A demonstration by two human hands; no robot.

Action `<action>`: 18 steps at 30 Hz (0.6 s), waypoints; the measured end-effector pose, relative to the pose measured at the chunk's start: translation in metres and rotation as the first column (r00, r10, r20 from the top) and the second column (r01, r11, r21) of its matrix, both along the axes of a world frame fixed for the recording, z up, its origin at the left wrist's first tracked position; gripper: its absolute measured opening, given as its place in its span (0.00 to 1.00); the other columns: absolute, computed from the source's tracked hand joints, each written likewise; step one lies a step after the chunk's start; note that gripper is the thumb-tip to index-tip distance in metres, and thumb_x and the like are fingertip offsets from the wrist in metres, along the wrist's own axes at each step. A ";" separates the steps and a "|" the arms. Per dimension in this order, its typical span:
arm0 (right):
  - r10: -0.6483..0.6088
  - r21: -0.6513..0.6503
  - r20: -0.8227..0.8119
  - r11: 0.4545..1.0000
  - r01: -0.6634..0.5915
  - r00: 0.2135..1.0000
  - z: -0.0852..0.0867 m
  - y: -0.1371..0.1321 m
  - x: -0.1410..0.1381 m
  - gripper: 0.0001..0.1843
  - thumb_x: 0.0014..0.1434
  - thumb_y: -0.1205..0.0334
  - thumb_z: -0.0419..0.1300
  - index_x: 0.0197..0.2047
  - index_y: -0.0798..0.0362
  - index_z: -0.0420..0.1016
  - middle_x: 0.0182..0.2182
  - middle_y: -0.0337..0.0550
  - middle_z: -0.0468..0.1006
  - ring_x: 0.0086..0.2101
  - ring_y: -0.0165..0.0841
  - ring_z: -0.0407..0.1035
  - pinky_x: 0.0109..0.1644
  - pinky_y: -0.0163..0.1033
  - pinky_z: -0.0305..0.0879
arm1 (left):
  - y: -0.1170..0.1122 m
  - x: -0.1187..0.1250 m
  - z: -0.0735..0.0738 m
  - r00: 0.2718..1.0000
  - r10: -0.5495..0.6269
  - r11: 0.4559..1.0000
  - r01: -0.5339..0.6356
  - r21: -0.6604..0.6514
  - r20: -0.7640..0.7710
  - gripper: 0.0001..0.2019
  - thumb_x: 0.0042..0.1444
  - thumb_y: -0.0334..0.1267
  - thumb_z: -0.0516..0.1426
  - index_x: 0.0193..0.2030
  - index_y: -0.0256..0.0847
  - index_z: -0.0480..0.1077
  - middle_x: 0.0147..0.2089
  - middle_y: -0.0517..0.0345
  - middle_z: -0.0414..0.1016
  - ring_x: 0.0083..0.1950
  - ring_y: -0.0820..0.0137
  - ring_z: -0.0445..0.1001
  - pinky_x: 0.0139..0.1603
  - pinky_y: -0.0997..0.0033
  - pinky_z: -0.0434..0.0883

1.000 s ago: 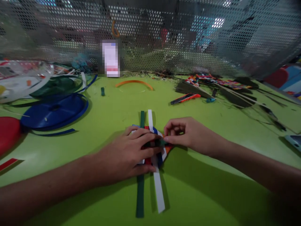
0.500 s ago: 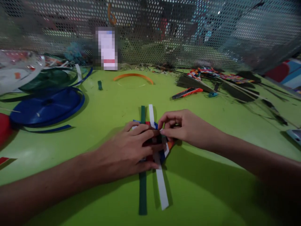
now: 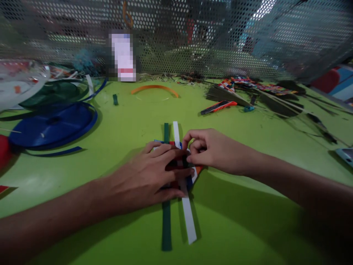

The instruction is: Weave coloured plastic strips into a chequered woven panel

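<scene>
Under spread left hand (image 3: pixel 157 169) | woven strips (image 3: pixel 183 183) | at their right side: right hand (image 3: pixel 211 151), pinch unclear

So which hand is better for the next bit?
Probably the right hand: its thumb and forefinger are bent close together at the strips, while the left hand lies spread across them.

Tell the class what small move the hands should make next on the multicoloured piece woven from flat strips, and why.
Perhaps the right hand should press down the right edge of the woven piece: its bent fingers are there, while the left hand lies spread across the piece, apparently steadying it. Whether the right hand pinches a strip is unclear.
</scene>
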State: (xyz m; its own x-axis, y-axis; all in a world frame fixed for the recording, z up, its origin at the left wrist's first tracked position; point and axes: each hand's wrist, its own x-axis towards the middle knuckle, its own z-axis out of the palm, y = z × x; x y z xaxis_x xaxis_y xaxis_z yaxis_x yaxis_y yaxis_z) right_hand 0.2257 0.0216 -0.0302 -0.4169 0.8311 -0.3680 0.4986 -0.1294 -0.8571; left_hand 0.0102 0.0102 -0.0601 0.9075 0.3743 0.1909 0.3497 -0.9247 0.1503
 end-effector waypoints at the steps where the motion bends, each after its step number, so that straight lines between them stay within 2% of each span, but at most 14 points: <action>1: -0.015 -0.006 0.010 1.000 0.016 1.000 0.001 0.000 -0.002 0.13 0.48 0.76 0.59 0.36 0.52 0.69 0.17 0.28 0.66 0.20 0.25 0.57 0.25 0.33 0.51 | 0.000 0.000 -0.001 1.000 -0.001 1.000 0.001 0.003 0.003 0.22 0.68 0.54 0.51 0.62 0.47 0.70 0.59 0.43 0.71 0.60 0.52 0.68 0.57 0.47 0.66; 7: -0.029 0.014 0.063 0.999 0.028 0.998 0.003 -0.001 -0.006 0.12 0.49 0.78 0.57 0.34 0.52 0.68 0.16 0.27 0.64 0.19 0.24 0.55 0.24 0.33 0.49 | 0.000 -0.001 -0.002 1.000 0.007 1.000 -0.007 0.008 -0.007 0.22 0.68 0.54 0.49 0.62 0.48 0.70 0.60 0.44 0.71 0.60 0.51 0.68 0.56 0.48 0.65; 11: -0.015 0.062 0.054 0.998 0.011 0.998 0.001 -0.001 -0.005 0.08 0.52 0.75 0.57 0.34 0.53 0.68 0.17 0.28 0.65 0.19 0.25 0.56 0.24 0.33 0.50 | 0.000 0.000 0.001 1.000 0.004 1.000 -0.004 0.005 -0.006 0.22 0.68 0.54 0.52 0.62 0.48 0.70 0.59 0.46 0.71 0.58 0.52 0.70 0.57 0.48 0.65; 14: -0.017 0.127 0.057 0.992 0.009 0.998 -0.005 -0.003 -0.003 0.06 0.56 0.70 0.58 0.38 0.53 0.71 0.20 0.31 0.70 0.21 0.26 0.59 0.25 0.34 0.54 | 0.000 0.000 0.002 1.000 -0.004 1.000 0.004 -0.003 -0.010 0.21 0.68 0.52 0.52 0.61 0.47 0.70 0.58 0.45 0.72 0.58 0.53 0.70 0.57 0.48 0.66; 18: -0.062 0.297 0.031 0.954 0.050 0.998 -0.015 -0.010 -0.001 0.06 0.56 0.68 0.59 0.39 0.52 0.72 0.28 0.37 0.78 0.28 0.30 0.69 0.30 0.34 0.62 | 0.000 0.000 0.002 1.000 0.006 1.000 -0.007 -0.030 -0.006 0.21 0.68 0.53 0.51 0.61 0.48 0.70 0.57 0.45 0.72 0.59 0.52 0.69 0.58 0.45 0.67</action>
State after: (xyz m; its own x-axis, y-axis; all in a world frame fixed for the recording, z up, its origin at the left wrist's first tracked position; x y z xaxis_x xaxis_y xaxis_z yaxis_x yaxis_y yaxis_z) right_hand 0.2246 0.0119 -0.0449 -0.3565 0.9269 -0.1175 0.5320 0.0980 -0.8411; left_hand 0.0098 0.0100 -0.0586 0.9060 0.3857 0.1742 0.3566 -0.9174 0.1764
